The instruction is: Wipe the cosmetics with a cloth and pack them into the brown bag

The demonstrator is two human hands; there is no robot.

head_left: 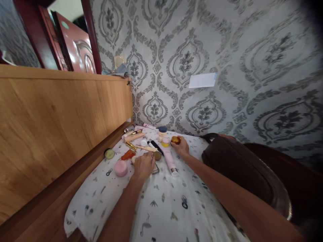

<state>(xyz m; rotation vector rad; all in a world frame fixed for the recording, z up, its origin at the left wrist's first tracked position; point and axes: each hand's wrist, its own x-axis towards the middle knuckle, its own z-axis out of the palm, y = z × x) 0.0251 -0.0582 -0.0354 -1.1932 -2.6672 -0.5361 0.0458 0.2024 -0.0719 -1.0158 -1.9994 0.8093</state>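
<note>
My right hand point(182, 147) grips a small amber round jar point(175, 140) by its side, near the wall end of the cloth. My left hand point(144, 165) is low over the cosmetics with its fingers bent; what lies under them is hidden. A round gold-brown compact point(157, 155) is at its fingertips. To its left are a pink round jar point(121, 168) and an orange bottle point(128, 155). Between my hands lies a pale pink tube point(170, 162) with a silver cap. A yellow-and-white pot point(165, 142) and a blue-lidded jar point(162, 131) stand beside the amber jar.
A patterned white cloth point(166, 208) covers the surface. Several tubes and sticks lie at the back, and a green-topped round pot point(109, 153) at the left edge. A wooden panel point(65, 111) rises on the left. A dark brown bag point(237, 168) stands on the right, before the wallpapered wall point(186, 60).
</note>
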